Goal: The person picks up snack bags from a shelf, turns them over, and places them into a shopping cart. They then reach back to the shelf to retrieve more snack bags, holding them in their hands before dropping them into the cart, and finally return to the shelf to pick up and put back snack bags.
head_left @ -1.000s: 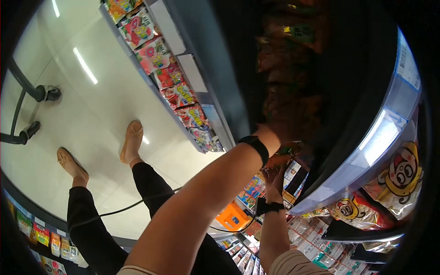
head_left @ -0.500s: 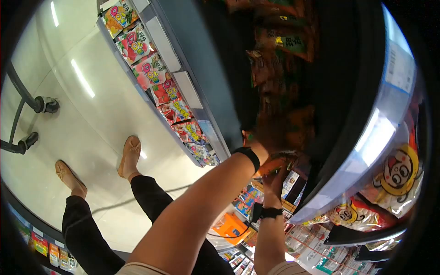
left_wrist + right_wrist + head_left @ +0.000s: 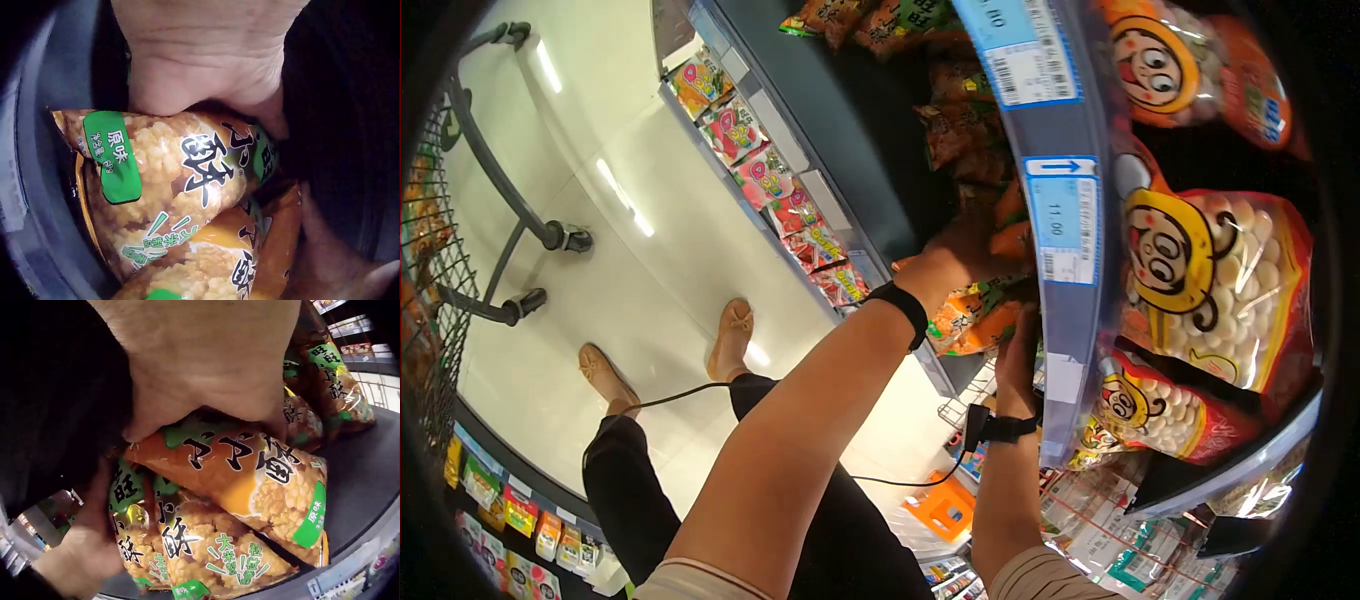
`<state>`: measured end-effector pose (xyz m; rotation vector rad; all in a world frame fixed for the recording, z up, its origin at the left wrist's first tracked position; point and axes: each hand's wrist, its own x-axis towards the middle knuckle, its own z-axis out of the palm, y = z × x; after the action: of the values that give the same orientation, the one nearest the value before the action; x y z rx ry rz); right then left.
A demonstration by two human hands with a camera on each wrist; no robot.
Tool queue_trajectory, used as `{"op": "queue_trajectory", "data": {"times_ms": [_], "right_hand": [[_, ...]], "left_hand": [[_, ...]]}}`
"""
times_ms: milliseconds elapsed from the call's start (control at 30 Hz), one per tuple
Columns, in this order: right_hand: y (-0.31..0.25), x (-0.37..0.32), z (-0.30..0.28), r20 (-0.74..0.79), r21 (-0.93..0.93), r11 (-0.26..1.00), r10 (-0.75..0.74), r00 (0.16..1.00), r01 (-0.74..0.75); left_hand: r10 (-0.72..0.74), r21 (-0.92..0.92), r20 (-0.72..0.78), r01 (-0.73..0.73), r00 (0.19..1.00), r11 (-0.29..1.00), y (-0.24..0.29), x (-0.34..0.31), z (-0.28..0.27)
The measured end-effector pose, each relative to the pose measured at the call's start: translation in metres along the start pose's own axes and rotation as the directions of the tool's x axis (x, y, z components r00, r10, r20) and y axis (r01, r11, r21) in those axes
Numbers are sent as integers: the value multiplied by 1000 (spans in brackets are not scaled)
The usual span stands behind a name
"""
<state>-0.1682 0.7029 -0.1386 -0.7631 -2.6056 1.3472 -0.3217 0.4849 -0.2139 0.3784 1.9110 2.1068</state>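
Several orange rice-cracker bags are bunched between my two hands at the end of a dark shelf. My left hand reaches in over the shelf and grips one side of the bunch. In the left wrist view its fingers disappear behind a bag with a green label. My right hand grips the bunch from the other side, partly behind the price strip. In the right wrist view it clasps the end of a slanted bag lying across two others; its fingertips are hidden.
More orange bags lie deeper on the shelf. A price strip runs beside my right hand, with large button-biscuit bags beyond it. Small candy packets line a lower shelf. A wire cart stands left; a cable hangs between the arms.
The head view has turned, bringing the price strip left and the cart into view. The hands stay together at the shelf, and the bags between them show more clearly.
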Motion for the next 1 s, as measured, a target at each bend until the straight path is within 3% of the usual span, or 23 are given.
{"op": "queue_trajectory", "data": {"times_ms": [33, 167, 233, 300, 367, 500, 600, 633, 667, 733, 833, 933, 1000], "right_hand": [[-3, -2, 0, -1, -32, 999, -34, 999, 34], [-18, -9, 8, 33, -164, 974, -152, 988, 156], [-48, -10, 36, 60, 109, 994, -36, 998, 30], [-64, -17, 49, 118, 347, 929, 91, 989, -127], [-56, -26, 43, 117, 137, 990, -46, 992, 30], [-34, -11, 59, 206, -219, 884, -370, 906, 412], [-35, -6, 72, 124, 32, 971, -239, 963, 237], [-36, -4, 77, 76, 386, 921, 22, 997, -50], [-37, -1, 82, 125, 686, 669, 282, 951, -288], [-35, 7, 78, 207, 690, 642, 267, 941, -334], [-35, 9, 79, 366, 681, 583, 252, 896, -443], [-32, 6, 79, 487, 648, 584, 176, 856, -489], [-30, -1, 82, 502, 632, 588, 186, 845, -505]], "left_hand": [[-80, -32, 57, 82, 995, 996, 5, -4, -9], [-50, -119, 71, 58, 996, 991, 24, -22, -39], [-40, -155, 41, 46, 998, 987, 25, -26, -54], [-57, -202, 2, 56, 998, 978, 28, -36, -67], [-247, -292, 0, 236, 969, 927, 37, -60, -76], [-273, -284, 19, 267, 962, 921, 55, -81, -108], [-326, -243, 13, 319, 945, 916, 50, -71, -116], [-344, -238, 19, 339, 939, 910, 50, -68, -116], [-288, -272, -4, 276, 958, 922, 49, -65, -115], [-183, -337, -54, 154, 982, 929, 47, -62, -110], [-265, -300, -61, 236, 962, 924, 40, -57, -107], [-380, -409, 209, 433, 901, 803, 64, -66, -126], [-436, -387, 217, 487, 873, 783, 72, -77, -129]]}}
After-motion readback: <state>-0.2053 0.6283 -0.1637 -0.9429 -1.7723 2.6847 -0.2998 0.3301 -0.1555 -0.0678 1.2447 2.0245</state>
